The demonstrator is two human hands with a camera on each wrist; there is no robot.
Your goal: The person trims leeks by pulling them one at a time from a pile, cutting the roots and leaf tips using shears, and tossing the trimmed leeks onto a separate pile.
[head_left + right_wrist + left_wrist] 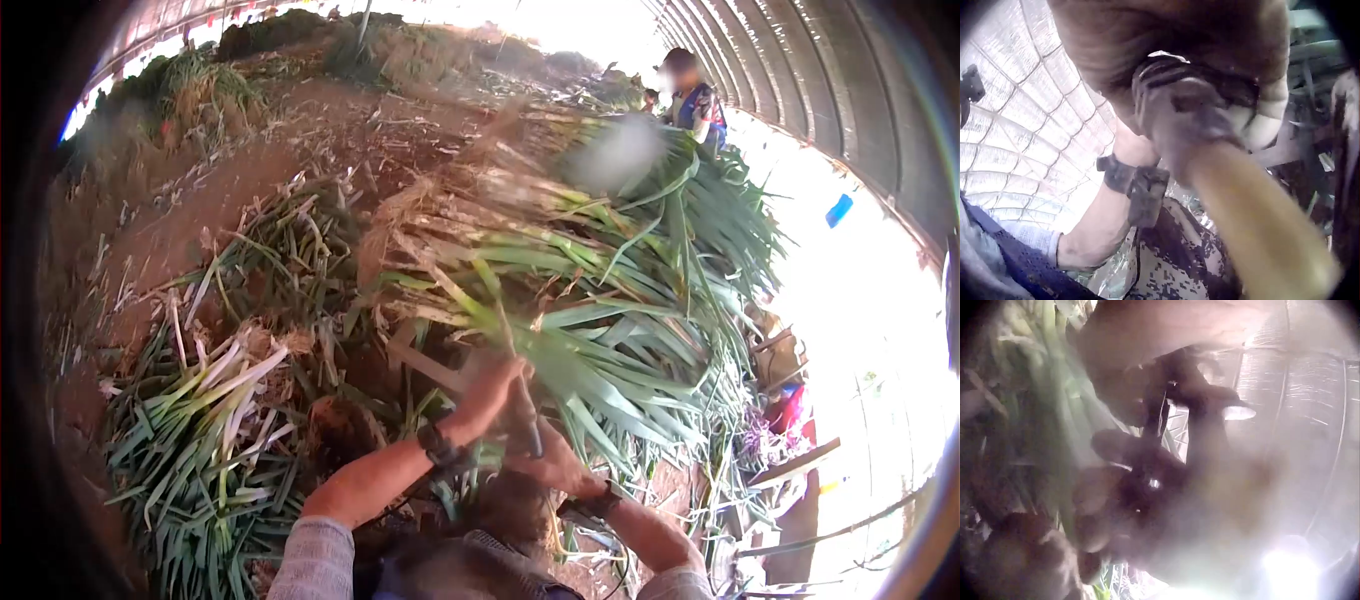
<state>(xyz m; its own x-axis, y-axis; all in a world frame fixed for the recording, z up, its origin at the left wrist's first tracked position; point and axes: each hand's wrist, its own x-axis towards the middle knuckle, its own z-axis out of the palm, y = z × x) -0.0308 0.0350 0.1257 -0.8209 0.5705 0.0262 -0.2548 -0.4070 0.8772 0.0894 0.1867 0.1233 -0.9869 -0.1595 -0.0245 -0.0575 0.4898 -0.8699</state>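
Observation:
In the head view my left hand (488,392) is raised in front of me, its fingers curled round green onion stalks (488,290). In the left wrist view the green stalks (1063,406) run down beside blurred fingers. Just below and to the right, my right hand (555,465) grips a tool (524,412) that stands between the two hands. The right wrist view shows the tool's pale wooden handle (1260,219) jutting out past the dark, wrapped-looking part within the fingers. The tool's working end cannot be made out.
A big heap of green onions (640,330) lies ahead and to the right, roots facing left. Another pile (215,440) with white stems lies at my left. Loose leaves litter the soil (230,190). Another person (695,105) is beyond the heap, by the arched tunnel wall (800,70).

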